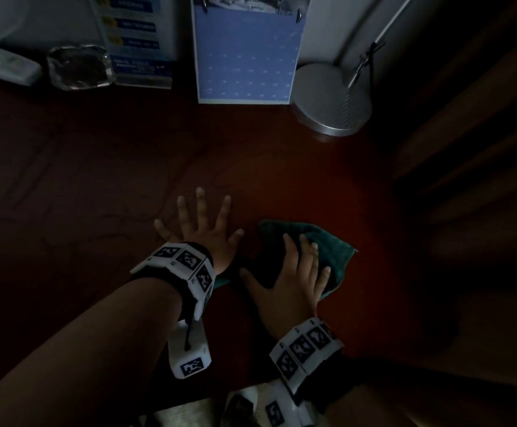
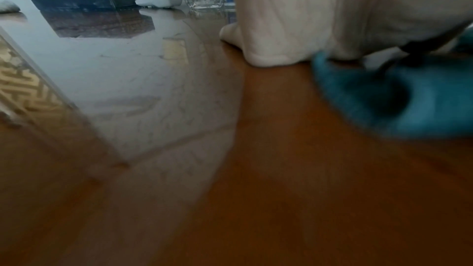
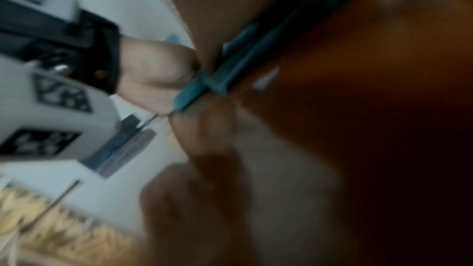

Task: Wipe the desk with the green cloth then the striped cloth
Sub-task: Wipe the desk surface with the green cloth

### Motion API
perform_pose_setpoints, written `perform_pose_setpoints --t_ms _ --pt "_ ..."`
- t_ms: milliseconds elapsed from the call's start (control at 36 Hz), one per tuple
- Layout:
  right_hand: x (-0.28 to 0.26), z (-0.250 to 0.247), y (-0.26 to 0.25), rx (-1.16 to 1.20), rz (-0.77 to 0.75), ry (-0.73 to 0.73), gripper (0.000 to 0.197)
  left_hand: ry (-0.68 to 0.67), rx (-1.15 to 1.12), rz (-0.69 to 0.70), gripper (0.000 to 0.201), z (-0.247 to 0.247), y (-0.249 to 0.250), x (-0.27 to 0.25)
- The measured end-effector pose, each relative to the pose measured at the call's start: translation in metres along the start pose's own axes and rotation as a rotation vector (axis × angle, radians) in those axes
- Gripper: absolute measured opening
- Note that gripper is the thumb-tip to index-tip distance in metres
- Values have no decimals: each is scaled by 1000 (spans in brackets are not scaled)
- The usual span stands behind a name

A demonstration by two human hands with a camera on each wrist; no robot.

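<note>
Desk (image 1: pixel 97 167): I am leaning over its dark glossy top; a calendar (image 1: pixel 245 57) and a lamp base (image 1: pixel 332 100) are standing at the back.
Green cloth (image 1: pixel 331 245): it is lying crumpled on the desk under my right palm; soft, light, likely to bunch, so I judge flat pressure in the middle best; its long axis is running from near left to far right.
Left hand (image 1: pixel 203 232): I am spreading it flat on bare wood just beside the cloth; holding nothing.
Right hand (image 1: pixel 294 272): I am pressing straight fingers down on the cloth.
Striped cloth: not showing.
</note>
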State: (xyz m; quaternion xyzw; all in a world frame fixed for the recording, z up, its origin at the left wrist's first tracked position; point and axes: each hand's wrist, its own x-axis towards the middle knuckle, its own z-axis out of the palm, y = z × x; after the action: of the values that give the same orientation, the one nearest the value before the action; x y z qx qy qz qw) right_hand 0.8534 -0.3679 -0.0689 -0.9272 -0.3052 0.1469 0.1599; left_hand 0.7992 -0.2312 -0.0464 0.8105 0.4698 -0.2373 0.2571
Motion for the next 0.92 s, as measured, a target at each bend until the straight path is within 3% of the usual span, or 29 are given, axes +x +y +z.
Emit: perform_pose_setpoints --t_ms 139,222,306,389,472,528,583,750,917 --pt "10 3 -9 60 148 105 86 -35 -27 2 60 -3 0 -1" --pt "15 -4 -9 88 189 -20 90 -39 -32 2 59 -3 0 0" --pt "15 -20 -2 185 121 -86 92 -46 -46 5 57 -3 0 0" --pt "11 -36 14 195 -121 -115 75 -47 -65 10 57 -2 -1 2" --pt "18 -48 34 -13 -655 -118 56 -39 -71 3 57 -1 -2 4" --pt "28 -52 45 -232 -1015 -248 62 -43 -70 0 57 -1 -2 4" --pt "40 -52 49 -419 -1252 -328 68 -37 -74 1 57 -1 -1 3" --pt "81 -45 44 -535 -1403 -423 50 -42 -56 -4 57 -3 0 2" --pt "110 -39 37 -513 -1414 -425 49 -30 -70 -6 55 -2 1 3"
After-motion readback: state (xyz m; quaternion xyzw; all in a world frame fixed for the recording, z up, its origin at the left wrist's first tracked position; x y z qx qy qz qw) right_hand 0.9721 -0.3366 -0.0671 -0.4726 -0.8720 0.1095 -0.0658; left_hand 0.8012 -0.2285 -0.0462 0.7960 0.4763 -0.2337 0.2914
